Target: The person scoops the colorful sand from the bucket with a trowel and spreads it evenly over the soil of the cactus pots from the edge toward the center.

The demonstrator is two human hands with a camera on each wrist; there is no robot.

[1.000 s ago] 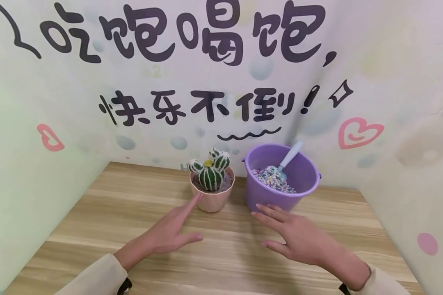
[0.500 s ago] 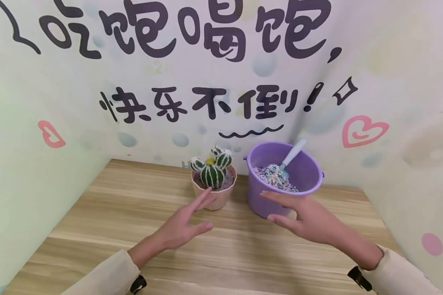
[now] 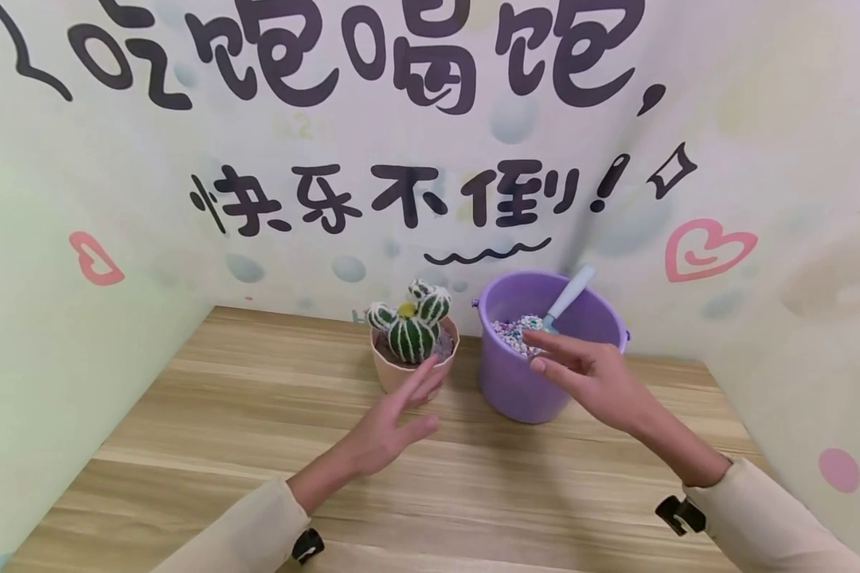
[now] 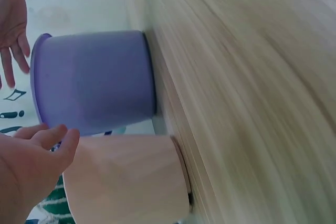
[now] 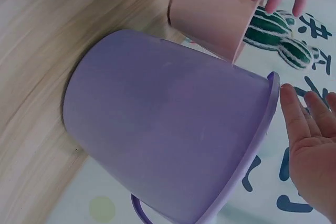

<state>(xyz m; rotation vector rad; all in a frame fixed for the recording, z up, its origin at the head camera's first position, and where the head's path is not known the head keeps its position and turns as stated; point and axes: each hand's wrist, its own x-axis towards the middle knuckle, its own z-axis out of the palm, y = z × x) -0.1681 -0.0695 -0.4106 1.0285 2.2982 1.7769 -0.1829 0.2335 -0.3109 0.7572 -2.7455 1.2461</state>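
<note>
A purple bucket [image 3: 523,390] holds small pastel beads [image 3: 512,330], with the light-blue handle of a scoop or spoon [image 3: 572,293] leaning on its inner wall. Over the bucket's near rim hovers my right hand [image 3: 602,382], fingers loosely extended and holding nothing. To the left stands a pink pot [image 3: 394,374] with a green, white-striped cactus [image 3: 411,341] bearing a yellow tip. My left hand [image 3: 383,434] is in front of that pot, fingers reaching toward its rim and grasping nothing. The right wrist view shows the right fingertips beside the bucket rim [image 5: 274,90].
The wooden table [image 3: 258,414] carries both containers near its back edge. Behind them rises a pale wall [image 3: 315,263] with black lettering and pink hearts. Side walls flank the table. The bucket's purple handle [image 5: 137,208] hangs down on one side.
My right hand has risen from in front of the bucket to above its rim. The left hand has shifted right and slightly up across the front of the pot. Bucket and pot stay put.
</note>
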